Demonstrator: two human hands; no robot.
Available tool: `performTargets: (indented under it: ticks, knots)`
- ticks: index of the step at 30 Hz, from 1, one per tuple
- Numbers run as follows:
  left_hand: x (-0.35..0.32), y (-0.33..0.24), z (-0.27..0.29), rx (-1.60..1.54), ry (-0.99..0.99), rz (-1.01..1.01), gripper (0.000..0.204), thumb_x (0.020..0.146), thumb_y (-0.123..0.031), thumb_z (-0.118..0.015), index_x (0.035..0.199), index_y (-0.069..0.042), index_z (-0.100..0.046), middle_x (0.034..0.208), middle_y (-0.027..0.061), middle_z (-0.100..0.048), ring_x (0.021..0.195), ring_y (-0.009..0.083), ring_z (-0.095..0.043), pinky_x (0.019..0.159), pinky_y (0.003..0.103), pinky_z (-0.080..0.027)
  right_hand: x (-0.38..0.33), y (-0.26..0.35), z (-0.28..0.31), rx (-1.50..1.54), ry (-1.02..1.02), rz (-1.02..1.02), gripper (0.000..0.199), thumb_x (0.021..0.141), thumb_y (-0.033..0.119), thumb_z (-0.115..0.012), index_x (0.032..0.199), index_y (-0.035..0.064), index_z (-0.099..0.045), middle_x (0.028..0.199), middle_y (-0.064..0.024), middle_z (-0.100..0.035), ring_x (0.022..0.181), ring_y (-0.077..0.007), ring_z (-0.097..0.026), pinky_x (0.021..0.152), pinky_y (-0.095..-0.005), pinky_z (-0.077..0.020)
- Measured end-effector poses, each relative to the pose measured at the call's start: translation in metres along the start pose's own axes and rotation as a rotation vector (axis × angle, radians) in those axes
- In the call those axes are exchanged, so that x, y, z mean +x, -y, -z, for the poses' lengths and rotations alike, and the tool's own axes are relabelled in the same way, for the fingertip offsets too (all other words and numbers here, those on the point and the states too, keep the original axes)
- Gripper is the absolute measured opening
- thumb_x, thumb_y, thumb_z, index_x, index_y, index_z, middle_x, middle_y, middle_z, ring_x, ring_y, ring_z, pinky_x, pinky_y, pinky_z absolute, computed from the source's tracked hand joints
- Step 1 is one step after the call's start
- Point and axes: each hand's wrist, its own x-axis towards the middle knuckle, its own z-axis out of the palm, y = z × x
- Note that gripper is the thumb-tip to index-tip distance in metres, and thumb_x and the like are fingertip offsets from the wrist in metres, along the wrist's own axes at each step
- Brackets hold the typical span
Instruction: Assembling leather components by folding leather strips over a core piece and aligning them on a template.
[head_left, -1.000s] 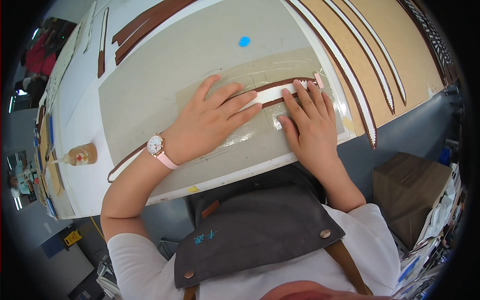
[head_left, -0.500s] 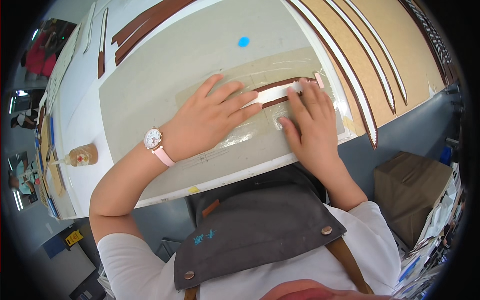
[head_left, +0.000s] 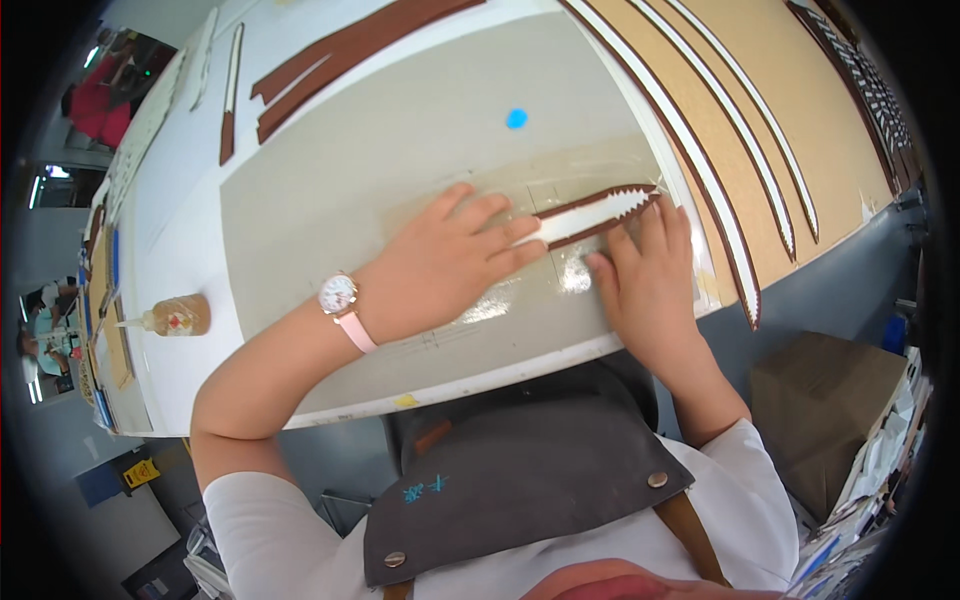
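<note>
A brown leather strip (head_left: 585, 220) with a white backing lies on the grey mat (head_left: 370, 120). Its right end comes to a point, and jagged notches line the white there. My left hand (head_left: 435, 265) rests flat over the strip's left part, fingers spread, so that stretch is hidden. By the strip's pointed end is my right hand (head_left: 650, 275), its fingers stretched out along the near edge and the thumb apart. Nothing shows gripped in either hand. My left wrist wears a watch with a pink strap.
Several long brown-edged white strips (head_left: 690, 130) lie on the tan board to the right. Brown leather pieces (head_left: 340, 60) are at the back. A squeeze bottle (head_left: 180, 315) with amber contents stands on the left. A blue dot (head_left: 516, 119) marks the mat.
My right hand has slid off the strip's top to its near edge, uncovering the notched end. A small pale pink piece by the tip no longer shows. The whole view has shifted slightly.
</note>
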Motion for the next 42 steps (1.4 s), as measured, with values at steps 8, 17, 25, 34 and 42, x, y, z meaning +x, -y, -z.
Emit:
performTargets:
  ticks: [8, 17, 25, 34, 42]
  knots:
    - [0.000, 0.001, 0.002, -0.011, 0.027, -0.006, 0.043, 0.093, -0.011, -0.058, 0.136, -0.014, -0.062, 0.141, 0.0025, -0.060, 0.128, 0.0262, -0.054, 0.112, 0.046, -0.040, 0.026, 0.001, -0.004, 0.151, 0.159, 0.190, 0.040, 0.091, 0.013, -0.070, 0.130, 0.0037, -0.064, 0.153, -0.0199, -0.048, 0.150, -0.0467, -0.031, 0.121, -0.0599, -0.0271]
    - [0.002, 0.004, 0.007, -0.043, 0.036, 0.019, 0.046, 0.091, -0.011, -0.057, 0.137, -0.014, -0.061, 0.143, 0.0000, -0.060, 0.121, 0.0227, -0.054, 0.104, 0.037, -0.042, 0.049, -0.001, 0.000, 0.226, 0.209, 0.307, 0.019, 0.086, 0.016, -0.075, 0.097, 0.0003, -0.074, 0.126, -0.0160, -0.062, 0.136, -0.0347, -0.048, 0.114, -0.0479, -0.0397]
    - [-0.001, 0.001, 0.008, -0.073, 0.056, 0.040, 0.047, 0.090, -0.011, -0.057, 0.137, -0.014, -0.062, 0.144, -0.0013, -0.060, 0.110, 0.0188, -0.055, 0.098, 0.032, -0.043, 0.069, -0.012, 0.011, 0.219, 0.461, 0.456, 0.031, 0.086, 0.012, -0.076, 0.116, 0.0020, -0.074, 0.121, -0.0068, -0.066, 0.120, -0.0293, -0.055, 0.101, -0.0425, -0.0479]
    - [-0.012, -0.010, 0.008, -0.355, 0.135, 0.299, 0.038, 0.096, -0.011, -0.060, 0.132, -0.019, -0.069, 0.118, 0.0012, -0.065, 0.112, 0.0224, -0.057, 0.099, 0.035, -0.047, 0.077, 0.001, 0.007, 0.407, 0.465, 0.389, 0.038, 0.088, 0.014, -0.074, 0.122, -0.0023, -0.070, 0.099, -0.0120, -0.064, 0.091, -0.0308, -0.063, 0.082, -0.0398, -0.0526]
    - [-0.018, -0.010, -0.016, -0.504, -0.057, 0.389, 0.029, 0.099, -0.020, -0.066, 0.127, -0.020, -0.072, 0.112, 0.0002, -0.065, 0.105, 0.0243, -0.061, 0.100, 0.036, -0.048, 0.081, 0.008, 0.007, 0.203, 0.476, 0.465, 0.039, 0.088, 0.018, -0.073, 0.121, -0.0034, -0.071, 0.097, -0.0111, -0.063, 0.096, -0.0295, -0.063, 0.086, -0.0399, -0.0534]
